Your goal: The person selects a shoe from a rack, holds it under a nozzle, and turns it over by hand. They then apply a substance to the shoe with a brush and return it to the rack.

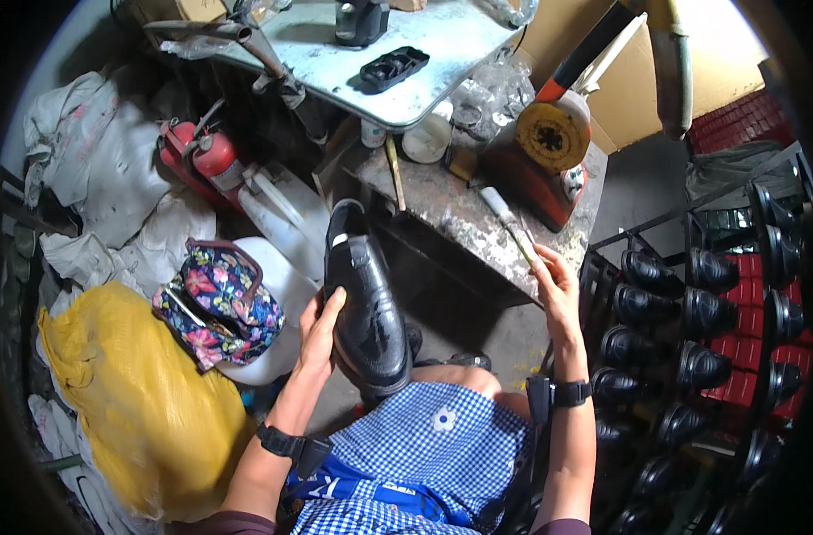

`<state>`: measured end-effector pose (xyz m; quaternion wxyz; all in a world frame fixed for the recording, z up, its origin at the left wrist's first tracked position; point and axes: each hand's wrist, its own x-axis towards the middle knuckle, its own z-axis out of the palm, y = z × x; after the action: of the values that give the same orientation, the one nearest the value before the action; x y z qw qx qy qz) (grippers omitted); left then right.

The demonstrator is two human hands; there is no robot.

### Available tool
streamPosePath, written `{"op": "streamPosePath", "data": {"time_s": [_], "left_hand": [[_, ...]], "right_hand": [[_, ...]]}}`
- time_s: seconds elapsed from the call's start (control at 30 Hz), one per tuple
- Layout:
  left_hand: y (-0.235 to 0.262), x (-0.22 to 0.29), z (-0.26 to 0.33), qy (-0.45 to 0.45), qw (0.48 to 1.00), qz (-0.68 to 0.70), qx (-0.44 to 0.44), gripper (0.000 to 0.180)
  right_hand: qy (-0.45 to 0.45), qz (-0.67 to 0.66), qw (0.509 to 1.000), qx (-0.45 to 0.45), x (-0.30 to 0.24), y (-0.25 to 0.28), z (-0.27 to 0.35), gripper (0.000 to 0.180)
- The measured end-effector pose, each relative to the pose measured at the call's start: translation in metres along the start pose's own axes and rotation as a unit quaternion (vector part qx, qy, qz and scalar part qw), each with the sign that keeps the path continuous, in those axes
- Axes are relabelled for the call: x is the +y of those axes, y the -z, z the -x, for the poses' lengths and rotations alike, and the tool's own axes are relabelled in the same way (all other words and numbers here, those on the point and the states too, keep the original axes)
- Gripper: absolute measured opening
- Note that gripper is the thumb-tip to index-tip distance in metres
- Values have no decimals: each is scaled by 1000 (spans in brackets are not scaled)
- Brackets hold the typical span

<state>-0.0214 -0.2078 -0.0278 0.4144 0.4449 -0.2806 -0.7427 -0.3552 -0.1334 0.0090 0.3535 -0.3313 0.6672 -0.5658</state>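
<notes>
My left hand point(316, 333) is closed around the side of a glossy black leather shoe point(367, 308), its thumb along the upper. The shoe's toe points down toward my lap and its heel lies farther away. Wet-looking shine shows on its upper. My right hand point(558, 290) grips the handle of a flat brush with pale bristles point(498, 207). The bristles point away to the upper left, over the paint-spattered bench point(464, 227), apart from the shoe. A blue checked apron point(424, 437) covers my lap.
A worn bench ahead carries a white pot point(426, 139), another long-handled brush point(396, 174) and a red machine with a yellow disc point(551, 138). On the right stands a rack of black shoes point(643, 308). A floral bag point(219, 303), yellow sack point(139, 392) and red fire extinguishers point(215, 159) are left.
</notes>
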Motion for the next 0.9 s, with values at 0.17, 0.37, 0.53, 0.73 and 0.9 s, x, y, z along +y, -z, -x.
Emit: {"op": "streamPosePath", "data": {"time_s": [0.17, 0.37, 0.53, 0.73, 0.9], "left_hand": [[12, -9, 3, 13, 999, -10, 32, 39], [14, -13, 6, 79, 996, 36, 35, 35], [-1, -17, 8, 66, 998, 19, 1, 35], [-27, -59, 18, -98, 984, -89, -116, 58], [-110, -70, 64, -206, 951, -131, -190, 81]], "right_hand": [[36, 47, 996, 65, 54, -11, -65, 30], [82, 121, 987, 60, 69, -62, -117, 30], [135, 409, 900, 62, 32, -56, -90, 42], [-4, 17, 992, -123, -16, -12, 80, 58], [5, -161, 986, -42, -3, -25, 207, 82]]}}
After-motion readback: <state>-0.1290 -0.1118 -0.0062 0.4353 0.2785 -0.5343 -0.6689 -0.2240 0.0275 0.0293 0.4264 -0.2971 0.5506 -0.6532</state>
